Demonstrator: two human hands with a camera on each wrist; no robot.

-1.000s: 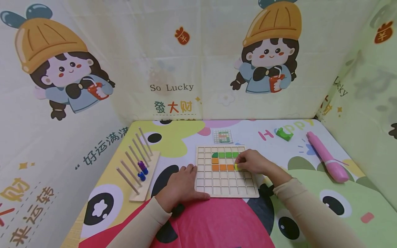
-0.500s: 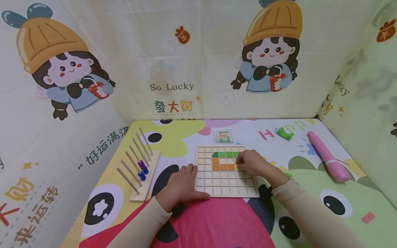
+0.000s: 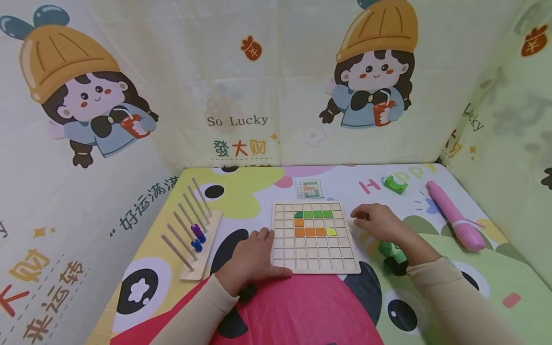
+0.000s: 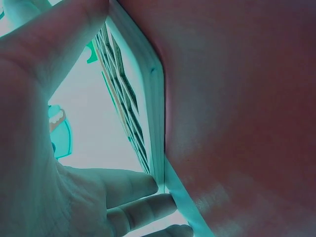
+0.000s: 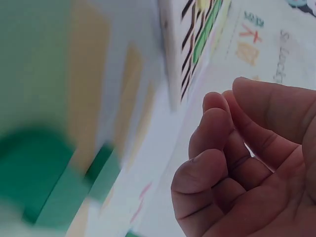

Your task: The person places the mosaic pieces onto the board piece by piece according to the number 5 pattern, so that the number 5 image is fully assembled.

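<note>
Fingers extended, the left hand (image 3: 254, 258) touches the wooden grid board (image 3: 318, 253); the right hand (image 3: 380, 223) hovers beside it, loosely curled, unladen

I see smooth, matt, pale wood in the grid board (image 3: 284, 252) and the peg stand (image 3: 204, 255), matt cloth in my right sleeve (image 3: 457, 297), smooth plastic-looking finish on the pink object (image 3: 452, 213).
</note>
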